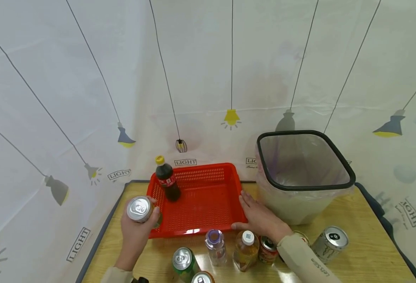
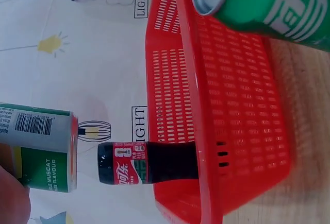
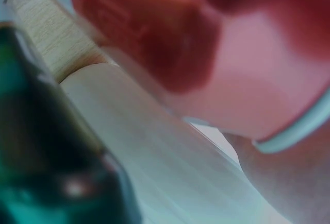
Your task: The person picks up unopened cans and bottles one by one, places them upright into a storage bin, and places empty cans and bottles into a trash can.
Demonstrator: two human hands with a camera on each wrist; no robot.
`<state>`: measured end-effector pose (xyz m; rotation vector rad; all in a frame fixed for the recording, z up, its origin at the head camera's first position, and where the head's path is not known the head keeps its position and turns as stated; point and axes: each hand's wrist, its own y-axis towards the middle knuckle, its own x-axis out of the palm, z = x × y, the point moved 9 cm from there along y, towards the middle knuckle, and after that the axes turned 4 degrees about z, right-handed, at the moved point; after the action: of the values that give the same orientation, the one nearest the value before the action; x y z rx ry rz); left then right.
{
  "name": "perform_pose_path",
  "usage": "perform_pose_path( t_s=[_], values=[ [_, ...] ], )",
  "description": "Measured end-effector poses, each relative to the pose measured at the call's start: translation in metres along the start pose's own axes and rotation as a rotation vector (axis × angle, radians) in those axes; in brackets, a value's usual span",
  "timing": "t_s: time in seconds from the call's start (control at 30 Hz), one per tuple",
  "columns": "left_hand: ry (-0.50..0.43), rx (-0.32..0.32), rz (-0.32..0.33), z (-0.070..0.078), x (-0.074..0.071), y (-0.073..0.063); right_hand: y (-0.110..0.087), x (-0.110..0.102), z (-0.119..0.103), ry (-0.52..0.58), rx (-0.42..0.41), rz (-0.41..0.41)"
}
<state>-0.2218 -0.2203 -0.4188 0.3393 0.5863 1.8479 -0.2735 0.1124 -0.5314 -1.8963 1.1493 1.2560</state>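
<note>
In my left hand I grip a drink can, its silver lid facing up, at the left side of a red plastic basket. The left wrist view shows the can's green and grey side with a barcode and "muscat" lettering. My right hand rests on the basket's right rim, fingers extended. A cola bottle with a yellow cap stands inside the basket at its left end. Close to the right wrist camera is a blurred red can.
A lined bin with a black rim stands right of the basket. Along the front are a green can, a clear bottle, an amber drink bottle, a red can and a grey can. Patterned cloth hangs behind.
</note>
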Motion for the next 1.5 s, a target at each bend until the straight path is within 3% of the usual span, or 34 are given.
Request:
perform_pose_path(
  t_s=[0.2,0.27,0.5,0.87,1.03,1.37,1.5],
  values=[
    [-0.009,-0.187,-0.037,-0.03,0.014,0.018,0.0,0.002,-0.001,-0.001,-0.009,-0.002],
    [-0.004,-0.214,-0.031,-0.039,0.016,0.024,0.0,0.002,-0.002,-0.003,-0.011,-0.003],
    [0.148,-0.36,-0.029,-0.07,0.018,0.035,0.002,0.003,-0.006,-0.019,-0.027,0.001],
    [0.299,-0.491,-0.098,-0.109,0.018,0.036,0.005,0.005,-0.004,-0.018,0.005,-0.029],
    [0.331,-0.507,-0.168,-0.119,0.026,0.037,0.004,0.004,-0.001,-0.028,0.016,-0.033],
    [0.469,-0.447,-0.23,-0.129,0.037,0.039,0.001,0.002,0.001,-0.026,0.011,-0.033],
    [0.514,-0.453,-0.26,-0.133,0.038,0.04,0.0,0.002,0.001,-0.024,0.022,-0.037]
  ],
)
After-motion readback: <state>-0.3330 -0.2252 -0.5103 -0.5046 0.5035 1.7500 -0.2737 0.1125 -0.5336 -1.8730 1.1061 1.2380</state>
